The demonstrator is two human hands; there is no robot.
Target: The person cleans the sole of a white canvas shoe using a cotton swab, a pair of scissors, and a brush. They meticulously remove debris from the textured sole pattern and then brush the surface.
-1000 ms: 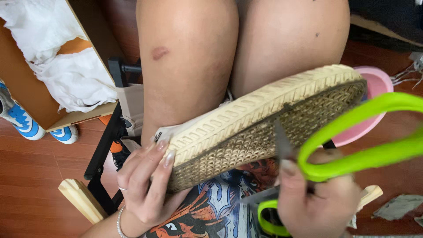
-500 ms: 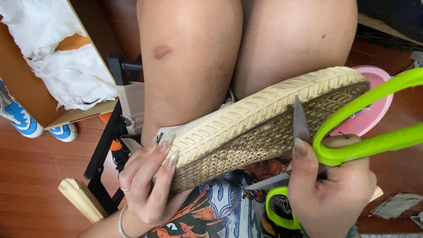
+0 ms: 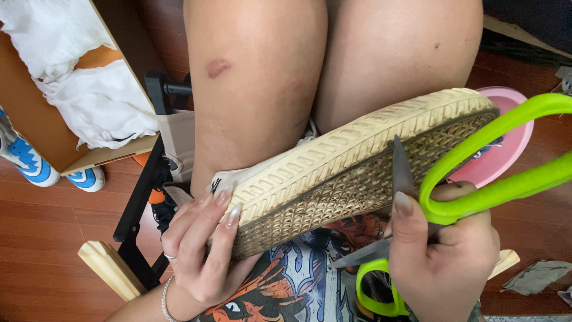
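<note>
scissors (image 3: 471, 173) blade raised higher against the shoe (image 3: 357, 167) sole since earlier; right hand (image 3: 444, 256) fingers closed round them; left hand (image 3: 199, 244) fingers clasp the shoe's heel end.

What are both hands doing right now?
Left hand: closed on the heel end of the shoe, sole up.
Right hand: closed on the green-handled scissors, blade on the sole.

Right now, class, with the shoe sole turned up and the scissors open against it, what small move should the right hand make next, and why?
Probably draw the blade tip along one groove of the sole. The right hand holds the green scissors open with one blade pointing up against the tread, and the left hand steadies the shoe's heel end, so it looks braced for scraping.
</note>
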